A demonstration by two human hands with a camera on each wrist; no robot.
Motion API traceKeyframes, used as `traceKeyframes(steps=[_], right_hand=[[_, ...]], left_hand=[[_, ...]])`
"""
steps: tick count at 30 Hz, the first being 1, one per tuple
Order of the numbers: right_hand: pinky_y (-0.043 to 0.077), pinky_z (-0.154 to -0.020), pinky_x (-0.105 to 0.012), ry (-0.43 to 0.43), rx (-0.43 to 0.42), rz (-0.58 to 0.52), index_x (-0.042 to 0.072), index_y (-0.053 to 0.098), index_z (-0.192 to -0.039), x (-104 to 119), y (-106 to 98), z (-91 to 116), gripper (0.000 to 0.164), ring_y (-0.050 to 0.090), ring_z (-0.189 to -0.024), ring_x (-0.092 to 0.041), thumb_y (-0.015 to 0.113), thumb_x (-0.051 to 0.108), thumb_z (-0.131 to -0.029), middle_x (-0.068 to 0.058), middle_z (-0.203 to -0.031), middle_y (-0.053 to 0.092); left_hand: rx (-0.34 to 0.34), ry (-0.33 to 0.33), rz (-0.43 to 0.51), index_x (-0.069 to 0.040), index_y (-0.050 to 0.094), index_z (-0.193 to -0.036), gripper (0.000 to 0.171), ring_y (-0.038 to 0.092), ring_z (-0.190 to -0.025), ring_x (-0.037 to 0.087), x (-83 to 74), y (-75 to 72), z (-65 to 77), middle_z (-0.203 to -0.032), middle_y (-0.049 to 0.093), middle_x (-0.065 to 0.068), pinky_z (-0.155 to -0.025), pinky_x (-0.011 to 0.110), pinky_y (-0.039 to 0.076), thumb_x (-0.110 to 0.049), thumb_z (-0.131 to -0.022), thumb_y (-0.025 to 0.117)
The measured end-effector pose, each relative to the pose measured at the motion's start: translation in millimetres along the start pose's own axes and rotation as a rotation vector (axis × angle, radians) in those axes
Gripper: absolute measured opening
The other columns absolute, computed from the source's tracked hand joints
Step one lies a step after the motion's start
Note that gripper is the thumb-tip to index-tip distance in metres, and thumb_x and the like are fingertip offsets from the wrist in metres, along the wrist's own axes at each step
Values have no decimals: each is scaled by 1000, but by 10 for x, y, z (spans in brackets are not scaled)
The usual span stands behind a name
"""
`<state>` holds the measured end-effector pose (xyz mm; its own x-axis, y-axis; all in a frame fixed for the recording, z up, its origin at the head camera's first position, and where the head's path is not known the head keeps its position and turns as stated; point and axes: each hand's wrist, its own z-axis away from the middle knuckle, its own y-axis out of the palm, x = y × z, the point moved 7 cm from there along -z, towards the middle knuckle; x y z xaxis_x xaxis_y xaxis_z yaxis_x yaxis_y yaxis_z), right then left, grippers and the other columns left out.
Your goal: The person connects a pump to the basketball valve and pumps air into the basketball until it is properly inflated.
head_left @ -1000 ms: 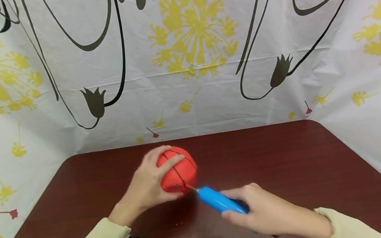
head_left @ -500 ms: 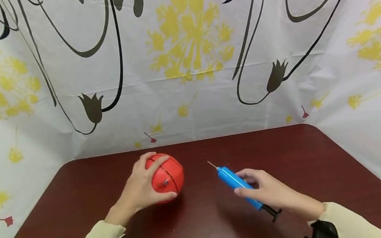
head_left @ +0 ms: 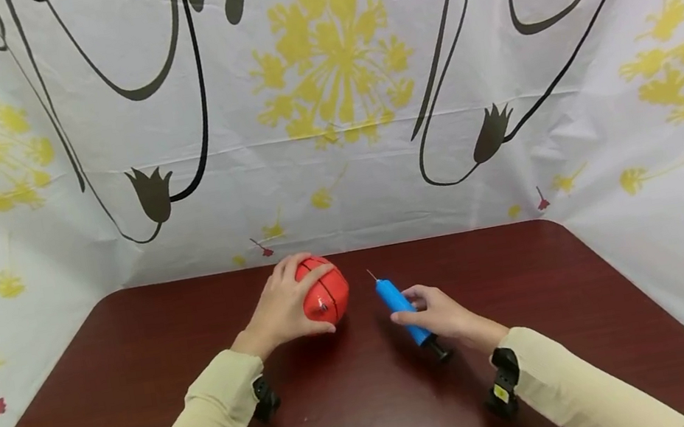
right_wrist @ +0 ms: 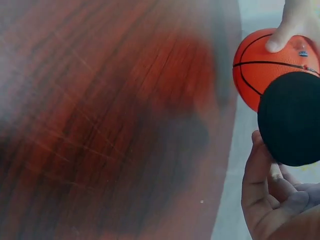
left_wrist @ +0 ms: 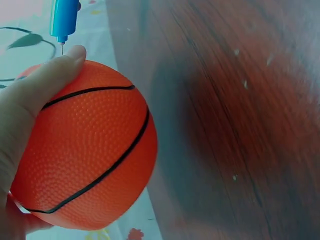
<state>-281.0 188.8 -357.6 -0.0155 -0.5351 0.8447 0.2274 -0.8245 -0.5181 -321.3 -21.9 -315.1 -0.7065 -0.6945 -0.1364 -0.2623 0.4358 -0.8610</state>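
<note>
My left hand (head_left: 283, 305) grips a small red-orange toy basketball (head_left: 332, 297) with black seams, holding it above the table. A small shiny spot shows on the ball's near side. To its right, my right hand (head_left: 446, 316) holds a blue ball pump (head_left: 399, 301) by its barrel between thumb and fingers. The pump is tilted, its thin needle (head_left: 372, 275) pointing up and away, apart from the ball in the head view. Its black handle end (right_wrist: 292, 120) fills much of the right wrist view's right side. The left thumb (left_wrist: 55, 75) lies across the ball.
A dark red-brown wooden table (head_left: 361, 419) lies under both hands. White cloth (head_left: 338, 191) with yellow and dark flower prints hangs behind it and at both sides. Black bands (head_left: 506, 381) sit on both wrists.
The pump needle, at the ball one second ago, is now apart from it. The ball first moved left and turned, then right. The right hand has swung the pump more upright and moved farther forward.
</note>
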Motion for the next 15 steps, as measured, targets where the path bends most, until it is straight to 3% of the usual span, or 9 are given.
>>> traceKeyframes(steps=[9, 15], right_hand=[[47, -68, -33, 35, -53, 4, -5, 46, -119, -97, 109, -224, 56, 54, -81, -20, 65, 28, -79, -12, -98, 56], [47, -70, -35, 50, -44, 34, -5, 46, -119, -172, 119, -299, 57, 53, -84, -21, 65, 30, -78, -13, -101, 55]], left_hand=[[39, 119, -104, -22, 45, -127, 87, 26, -120, 38, 79, 143, 116, -129, 34, 13, -87, 53, 36, -48, -52, 79], [19, 133, -60, -22, 43, -127, 85, 24, -122, 36, 113, 112, 154, -130, 33, 11, -90, 53, 33, -45, -53, 79]])
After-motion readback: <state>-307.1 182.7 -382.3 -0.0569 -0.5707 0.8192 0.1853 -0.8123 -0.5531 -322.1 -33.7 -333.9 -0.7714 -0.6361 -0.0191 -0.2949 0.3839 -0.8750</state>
